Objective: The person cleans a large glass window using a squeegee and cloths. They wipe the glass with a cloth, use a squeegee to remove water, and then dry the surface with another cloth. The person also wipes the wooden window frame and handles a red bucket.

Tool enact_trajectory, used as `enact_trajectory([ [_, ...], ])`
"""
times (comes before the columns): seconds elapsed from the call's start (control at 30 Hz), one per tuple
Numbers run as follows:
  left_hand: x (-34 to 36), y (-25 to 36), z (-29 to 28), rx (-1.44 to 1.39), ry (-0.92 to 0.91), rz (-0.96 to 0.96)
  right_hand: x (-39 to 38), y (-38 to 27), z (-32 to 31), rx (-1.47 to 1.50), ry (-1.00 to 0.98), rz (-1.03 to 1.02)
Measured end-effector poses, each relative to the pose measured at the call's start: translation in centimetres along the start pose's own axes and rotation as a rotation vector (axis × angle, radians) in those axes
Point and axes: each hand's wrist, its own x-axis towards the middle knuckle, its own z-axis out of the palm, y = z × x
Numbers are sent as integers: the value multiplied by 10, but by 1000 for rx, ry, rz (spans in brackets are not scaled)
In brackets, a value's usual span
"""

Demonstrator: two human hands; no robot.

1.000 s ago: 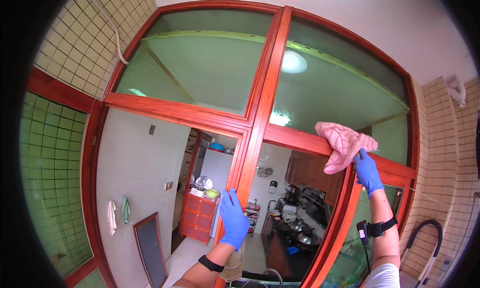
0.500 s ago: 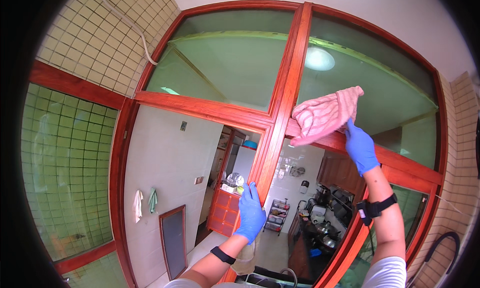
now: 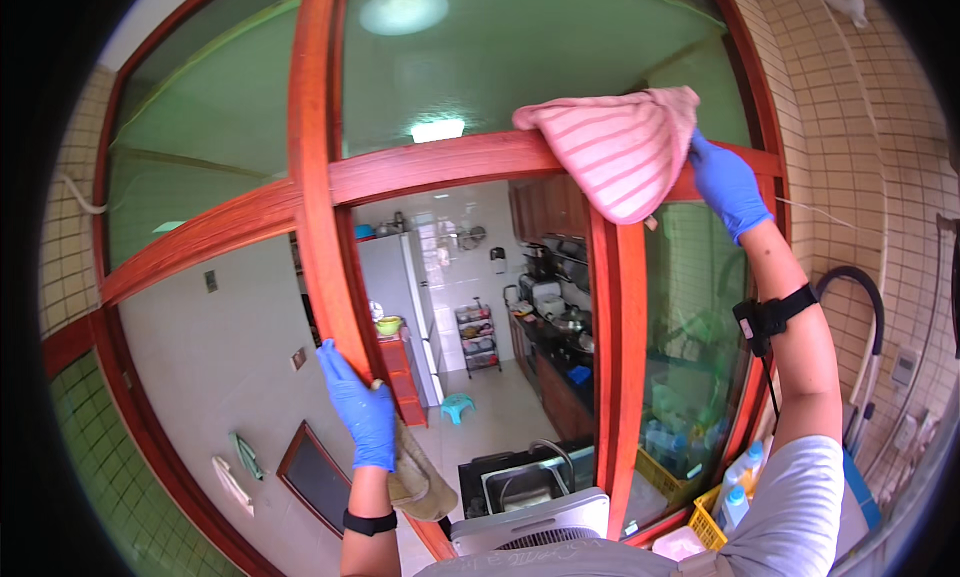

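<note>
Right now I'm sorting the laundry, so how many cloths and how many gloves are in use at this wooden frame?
Pink striped cloth, in the gloved right hand: 1
Tan cloth, under the gloved left hand: 1
Blue gloves: 2
Total: 4

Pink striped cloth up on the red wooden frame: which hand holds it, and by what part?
The right hand grips the pink striped cloth at its right edge, pressing it on the red wooden frame. The left hand holds a beige rag against the frame's upright.
</note>
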Motion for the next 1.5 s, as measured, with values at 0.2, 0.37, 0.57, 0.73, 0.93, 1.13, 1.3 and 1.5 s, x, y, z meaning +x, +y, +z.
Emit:
enact_trajectory([
  [0.2, -6, 6, 8, -3, -10, -28, 14, 124, -16, 482, -60, 465],
  [0.37, -7, 4, 8, -16, 2, -24, 36, 162, -26, 712, -15, 650],
  [0.57, -5, -4, 10, 20, 39, 7, 33, 211, -8, 686, 85, 753],
  [0.73, -8, -7, 13, 34, 56, 11, 36, 260, 48, 435, 131, 593],
  [0.93, -12, 0, 36, -53, 52, -34, 38, 308, 55, 359, 150, 457],
  [1.13, -9, 4, 21, 21, 64, -34, 17, 215, 20, 622, -84, 645],
  [1.3, -11, 0, 21, 41, 70, -11, -1, 167, 35, 744, 15, 654],
  [1.5, -9, -1, 19, 64, 64, 32, -7, 118, 19, 806, -66, 655],
])
